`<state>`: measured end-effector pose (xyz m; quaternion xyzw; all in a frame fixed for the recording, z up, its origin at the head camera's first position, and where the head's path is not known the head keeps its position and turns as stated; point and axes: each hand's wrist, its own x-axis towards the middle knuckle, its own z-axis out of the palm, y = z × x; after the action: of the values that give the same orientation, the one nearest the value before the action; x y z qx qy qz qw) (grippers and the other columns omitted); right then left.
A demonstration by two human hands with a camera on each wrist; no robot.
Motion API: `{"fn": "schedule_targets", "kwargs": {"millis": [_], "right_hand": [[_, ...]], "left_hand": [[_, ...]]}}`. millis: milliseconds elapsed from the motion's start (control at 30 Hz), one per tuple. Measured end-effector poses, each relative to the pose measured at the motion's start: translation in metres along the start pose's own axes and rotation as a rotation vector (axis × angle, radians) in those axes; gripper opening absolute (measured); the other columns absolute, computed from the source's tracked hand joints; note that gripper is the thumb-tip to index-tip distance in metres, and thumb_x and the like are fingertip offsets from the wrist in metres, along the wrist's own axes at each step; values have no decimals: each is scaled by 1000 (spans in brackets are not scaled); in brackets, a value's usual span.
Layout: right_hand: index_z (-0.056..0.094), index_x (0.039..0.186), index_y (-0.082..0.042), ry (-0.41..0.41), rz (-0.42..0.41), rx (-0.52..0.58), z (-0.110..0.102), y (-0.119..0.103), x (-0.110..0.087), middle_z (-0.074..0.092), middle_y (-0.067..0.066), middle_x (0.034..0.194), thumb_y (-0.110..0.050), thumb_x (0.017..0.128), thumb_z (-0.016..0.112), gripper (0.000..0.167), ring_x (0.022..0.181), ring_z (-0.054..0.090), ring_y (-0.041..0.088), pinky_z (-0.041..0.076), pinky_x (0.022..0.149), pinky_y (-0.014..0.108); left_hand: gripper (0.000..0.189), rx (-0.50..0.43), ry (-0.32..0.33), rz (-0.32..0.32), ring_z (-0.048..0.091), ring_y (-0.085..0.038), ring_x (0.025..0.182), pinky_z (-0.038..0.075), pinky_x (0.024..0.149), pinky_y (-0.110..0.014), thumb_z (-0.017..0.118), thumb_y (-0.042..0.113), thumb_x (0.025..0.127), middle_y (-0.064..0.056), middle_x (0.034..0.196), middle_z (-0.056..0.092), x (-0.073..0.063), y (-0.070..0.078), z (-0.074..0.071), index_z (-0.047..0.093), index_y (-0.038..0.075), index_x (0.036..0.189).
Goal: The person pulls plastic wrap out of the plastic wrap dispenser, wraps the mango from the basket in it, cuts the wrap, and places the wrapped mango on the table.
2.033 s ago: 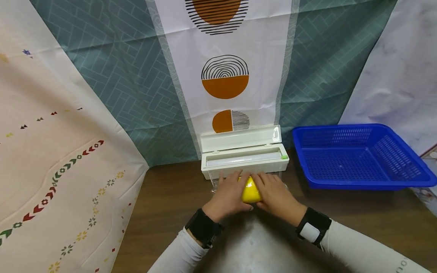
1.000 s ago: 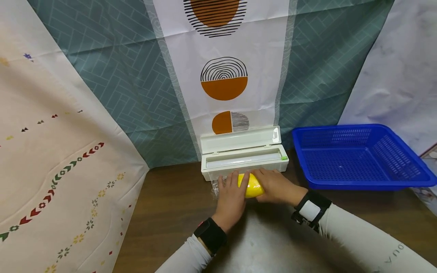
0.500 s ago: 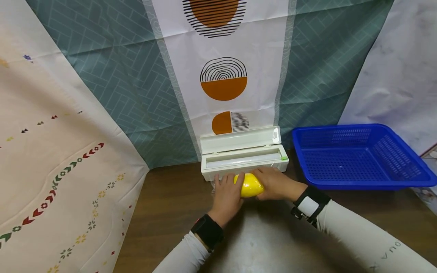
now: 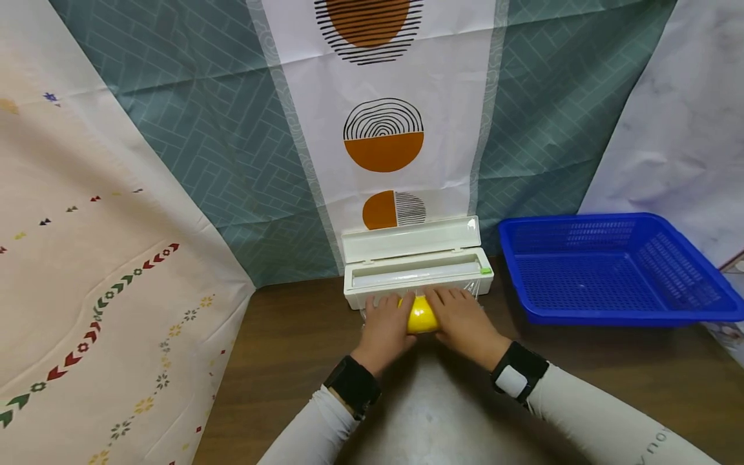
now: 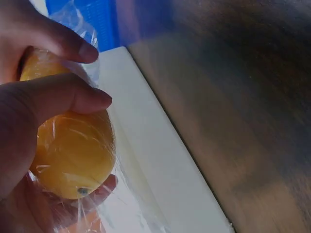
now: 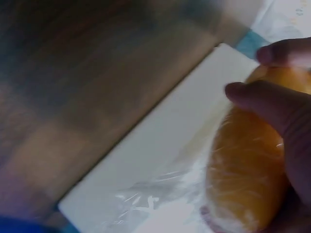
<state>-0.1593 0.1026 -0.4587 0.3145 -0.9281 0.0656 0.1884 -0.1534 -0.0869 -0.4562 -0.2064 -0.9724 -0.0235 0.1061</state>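
A: Since a moment ago your right hand (image 4: 463,325) has swung round from the side, so its fingers now point at the dispenser, and the yellow fruit (image 4: 421,316) shows less between your hands than it did.

B: What has each hand got?

A: Your left hand (image 4: 386,331) curls its thumb and fingers round the fruit's left side; the left wrist view shows the fingers (image 5: 58,97) pressed on clear film (image 5: 77,29) that lies over the peel. Your right hand wraps the other side, its fingers (image 6: 272,104) bent over the fruit through the same film. Both hands are closed on it, neither slack.

B: And where does the fruit sit?

A: It sits on the brown table (image 4: 290,349), just in front of the white film dispenser (image 4: 416,281), close against its front wall. The dispenser's lid (image 4: 409,239) stands open and the roll (image 4: 415,271) lies along the inside. Film trails from the fruit over the dispenser's front, wrinkled, in the right wrist view.

B: Anything else nearby?

A: A blue basket (image 4: 610,316) stands to your right, well apart from the hands. Patterned cloths hang behind the table.
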Motion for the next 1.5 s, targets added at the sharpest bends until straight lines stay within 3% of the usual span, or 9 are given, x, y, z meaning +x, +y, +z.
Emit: {"fn": "schedule_targets", "kwargs": {"millis": [200, 467, 667, 833, 967, 1233, 1500], "right_hand": [[53, 135, -6, -6, 23, 74, 7, 11, -1, 63, 16, 121, -27, 68, 94, 81, 100, 66, 34, 57, 87, 50], [53, 135, -7, -35, 23, 149, 0, 19, 3, 64, 14, 119, -27, 73, 91, 76, 94, 65, 30, 58, 81, 48], [54, 136, -9, -77, 24, 181, -6, 24, 6, 66, 12, 120, -28, 76, 88, 72, 98, 65, 29, 57, 87, 49], [53, 137, -9, -113, 31, 191, -7, 27, 10, 66, 11, 116, -31, 78, 86, 71, 97, 64, 27, 57, 88, 48], [53, 138, -10, -127, 41, 204, -9, 28, 11, 67, 12, 116, -31, 79, 85, 70, 95, 64, 27, 57, 88, 48], [53, 141, -10, -110, 65, 232, -21, 28, 13, 67, 14, 123, -28, 79, 87, 72, 100, 67, 28, 58, 90, 48], [55, 139, -9, -56, 46, 208, -36, 28, 19, 68, 14, 120, -28, 77, 88, 72, 95, 68, 28, 60, 84, 47]], "left_hand": [[87, -68, -31, -16, 63, -28, 114, 39, 108, -60, 88, 40, 74, -10, 126, 64, 2, -3, 3, 44, 14, 145], [76, -141, -18, -25, 61, -28, 117, 38, 109, -60, 85, 38, 78, -9, 131, 62, 5, -6, -4, 45, 14, 137], [80, -135, -2, -29, 55, -32, 128, 37, 111, -60, 86, 38, 78, -11, 143, 52, 5, -7, -6, 46, 13, 143], [88, -109, 41, -26, 58, -31, 122, 39, 110, -60, 88, 37, 78, -11, 136, 57, 6, -7, -4, 41, 12, 149], [84, -95, 85, -19, 62, -30, 117, 40, 109, -60, 87, 36, 79, -9, 131, 60, 6, -8, -4, 43, 13, 146], [76, -149, 101, -18, 62, -28, 116, 38, 110, -58, 87, 37, 79, -7, 131, 61, 8, -13, -14, 48, 16, 142], [73, -180, 132, -43, 62, -29, 114, 35, 111, -59, 85, 35, 81, -6, 131, 62, 10, -11, -29, 49, 17, 141]]}}
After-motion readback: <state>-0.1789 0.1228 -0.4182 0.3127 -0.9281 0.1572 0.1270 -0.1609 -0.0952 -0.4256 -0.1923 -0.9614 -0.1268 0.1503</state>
